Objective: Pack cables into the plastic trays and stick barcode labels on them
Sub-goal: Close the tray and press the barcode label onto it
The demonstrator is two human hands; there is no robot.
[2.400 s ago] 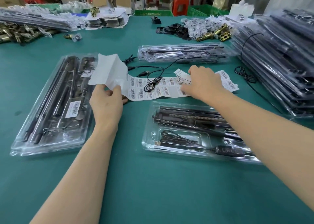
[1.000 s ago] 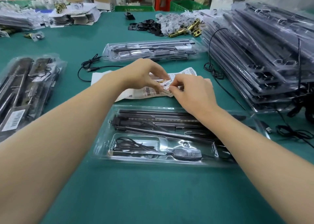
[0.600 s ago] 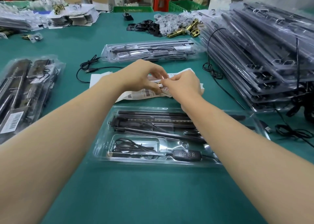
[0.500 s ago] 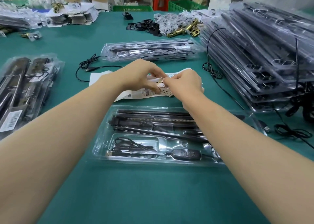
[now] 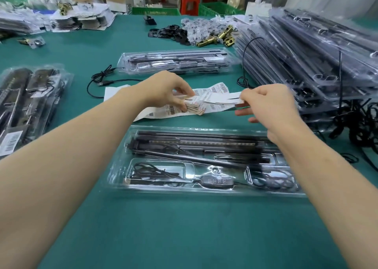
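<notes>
Plastic tray [image 5: 204, 191] on green table [image 5: 184, 232], crates [image 5: 155, 10] behind

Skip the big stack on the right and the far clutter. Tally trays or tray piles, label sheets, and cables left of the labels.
Trays or piles: 3 (near tray, far tray, left tray)
Label sheet: 1
Cable: 1
Total: 5

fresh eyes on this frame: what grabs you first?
The two hands at centre: the left hand pinches the barcode label sheet on the green table while the right hand pinches a white label strip just right of it. Nearer lies a clear plastic tray holding black rods and a coiled cable, no label visible on it. A tall stack of trays fills the right side.
</notes>
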